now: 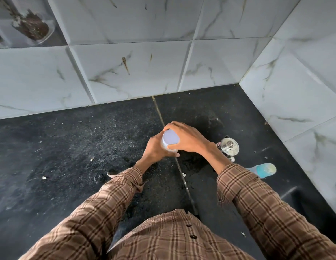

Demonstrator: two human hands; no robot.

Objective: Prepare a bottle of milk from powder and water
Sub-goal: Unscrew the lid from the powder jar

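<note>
White-lidded container [170, 139] upright near the middle of the dark worktop [69, 147], long axis vertical, round flat lid facing up toward the camera. Clear lower body only just visible beneath the lid; contents not readable, probably the powder jar, though unlabelled from this angle.

Left hand [154, 150] wrapped round the container's side from the left, fingers curled against the body, bracing it. Right hand [186, 138] arched over from the right, fingers curled round the far rim of the lid and thumb at the near rim, gripping the lid itself. Both hands in contact with the container, no gap between either hand and it.

Judged step: lid being turned, most likely to open, though tightening cannot be ruled out. Key relation for the coming move: lid directly under the right hand, twist axis straight up, so rotation about the vertical with the left hand resisting below; lift-off straight upward afterwards.

Further right, near the right forearm, a shiny steel lidded vessel [229, 146], standing, partly hidden by the wrist. Beyond it toward the right wall, a blue-and-yellow baby bottle [264, 170] lying on its side, well apart from the container, closer to the right arm than the left. Scattered pale crumbs on the worktop. Marbled white wall tiles [144, 72] behind and to the right. Brown checked sleeves and shirt front in the foreground.
</note>
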